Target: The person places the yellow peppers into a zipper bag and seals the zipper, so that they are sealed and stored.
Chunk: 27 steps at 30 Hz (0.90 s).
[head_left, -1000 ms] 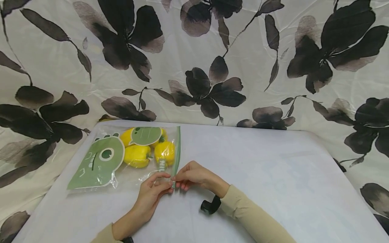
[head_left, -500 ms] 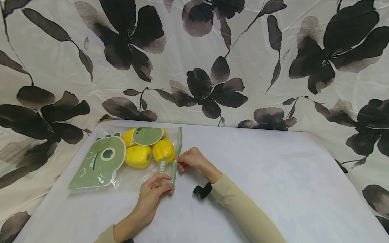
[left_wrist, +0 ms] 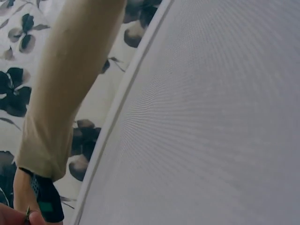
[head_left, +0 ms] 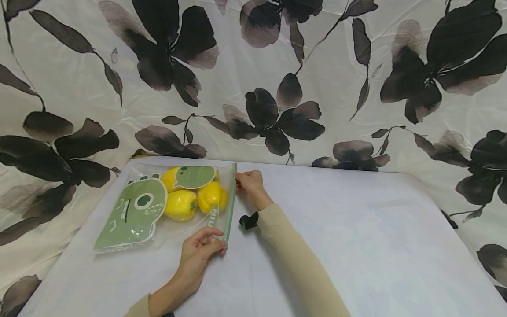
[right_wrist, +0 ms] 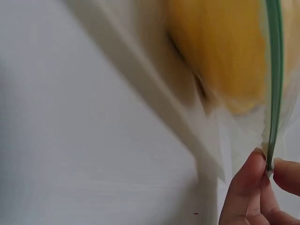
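A clear zip bag [head_left: 168, 229] printed with a green cartoon monster lies on the left of the table in the head view. Several yellow bell peppers [head_left: 181, 204] are inside it, and a green zip strip [head_left: 229, 211] runs down its right edge. With thumb and fingers, my left hand [head_left: 200, 253] pinches the strip's near corner. At the far end, my right hand [head_left: 250, 187] grips the strip; in the right wrist view its fingertips [right_wrist: 253, 164] pinch the green strip. Only a bit of the left fingers [left_wrist: 11, 216] shows in the left wrist view.
White cloth covers the table [head_left: 356, 242]. Behind it hangs a floral curtain [head_left: 277, 66]. Below my right wrist sits a black wrist device [head_left: 248, 221], near the bag's strip. A sliver of yellow [head_left: 141, 153] peeks out at the table's far left edge.
My right hand has moved from the near corner along the green zip strip to its far end. My left hand has stayed at the near corner.
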### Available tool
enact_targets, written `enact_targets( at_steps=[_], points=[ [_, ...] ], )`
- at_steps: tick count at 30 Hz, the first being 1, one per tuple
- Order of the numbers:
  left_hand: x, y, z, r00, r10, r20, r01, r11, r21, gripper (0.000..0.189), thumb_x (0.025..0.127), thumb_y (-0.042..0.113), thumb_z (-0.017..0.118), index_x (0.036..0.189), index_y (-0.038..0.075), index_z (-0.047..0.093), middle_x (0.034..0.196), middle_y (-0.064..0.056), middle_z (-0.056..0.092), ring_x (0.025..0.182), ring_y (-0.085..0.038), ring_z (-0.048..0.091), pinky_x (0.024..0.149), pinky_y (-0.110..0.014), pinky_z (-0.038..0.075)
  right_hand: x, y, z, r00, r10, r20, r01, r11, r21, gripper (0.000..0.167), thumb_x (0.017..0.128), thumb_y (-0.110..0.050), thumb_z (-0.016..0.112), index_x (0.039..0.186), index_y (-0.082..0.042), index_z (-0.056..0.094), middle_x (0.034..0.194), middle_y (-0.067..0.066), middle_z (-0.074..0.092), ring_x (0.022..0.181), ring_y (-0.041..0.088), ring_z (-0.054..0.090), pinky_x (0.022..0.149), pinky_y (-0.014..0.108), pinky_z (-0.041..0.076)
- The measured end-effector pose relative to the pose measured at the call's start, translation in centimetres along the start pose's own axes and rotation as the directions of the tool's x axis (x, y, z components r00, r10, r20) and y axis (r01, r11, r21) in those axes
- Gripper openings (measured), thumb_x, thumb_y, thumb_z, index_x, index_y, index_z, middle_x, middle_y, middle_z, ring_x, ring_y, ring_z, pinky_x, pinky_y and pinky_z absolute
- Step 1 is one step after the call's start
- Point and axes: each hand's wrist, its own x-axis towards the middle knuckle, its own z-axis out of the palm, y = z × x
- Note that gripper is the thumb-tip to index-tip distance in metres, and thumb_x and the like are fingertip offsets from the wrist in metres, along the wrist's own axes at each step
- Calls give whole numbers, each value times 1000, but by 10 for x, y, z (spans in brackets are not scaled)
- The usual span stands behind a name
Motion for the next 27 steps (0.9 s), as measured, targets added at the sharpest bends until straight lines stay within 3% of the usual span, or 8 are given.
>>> enact_targets(
  at_steps=[7,12,18,23,27],
  points=[
    [-7,-2,3,1000,5,28,-5,1000,16,24,75,-15,66,94,-1,66,63,-6,53,61,-20,61,67,-31,56,26,-10,-4,993,-68,-95,55,990,-129,26,94,-14,67,97,11,72,68,5,61,53,12,57,60,27,56],
    [-7,-2,5,999,1,45,-2,1000,30,24,76,-15,67,97,-3,65,64,-6,54,60,-20,62,67,-31,56,28,-16,-12,993,-69,-100,56,990,-127,25,94,-14,68,100,10,72,70,7,62,54,12,57,59,28,56],
    [-3,-4,4,997,12,72,-15,999,43,25,76,-14,67,99,-3,65,64,-5,56,61,-20,63,68,-30,56,14,-9,-25,998,13,65,-6,993,-117,25,89,-10,71,100,12,70,70,6,63,53,12,57,55,24,54],
    [-1,-6,2,990,55,127,-64,995,71,28,78,-13,69,105,-11,61,65,-4,57,62,-18,64,67,-28,56,-6,-3,-35,970,100,222,-65,985,-161,24,90,-10,71,99,11,70,66,6,62,53,13,58,55,24,53],
    [0,-3,2,991,53,122,-66,992,105,29,79,-11,70,107,-13,61,66,-6,60,62,-19,65,68,-28,56,-19,-3,-40,947,88,309,-18,975,-224,23,91,-12,69,95,10,70,66,6,63,58,14,59,60,24,52]
  ],
)
